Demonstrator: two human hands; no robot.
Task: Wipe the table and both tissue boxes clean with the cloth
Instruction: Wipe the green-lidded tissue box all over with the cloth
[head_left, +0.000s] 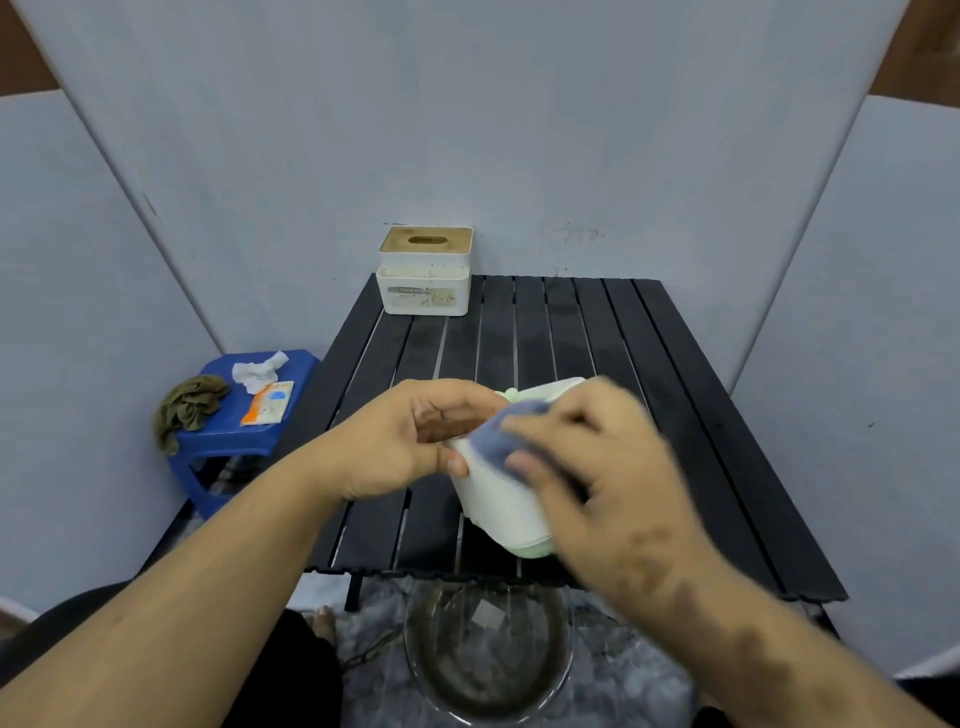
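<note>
Over the near part of the black slatted table (623, 332) I hold a white tissue box with a pale green edge (501, 506), tilted off the surface. My left hand (410, 441) grips its left end, thumb on the front face. My right hand (597, 467), blurred by motion, presses a bunched blue-grey cloth (498, 434) against the box's upper side. A second tissue box, white with a wooden slotted lid (425, 273), stands upright at the table's far left edge against the wall.
A blue plastic stool (228, 436) stands left of the table, carrying an olive rag (187, 408), crumpled white tissue (257, 370) and an orange-and-white packet (267, 410). A clear glass bowl (488, 660) sits on the floor below the table's near edge. Grey panels enclose the space.
</note>
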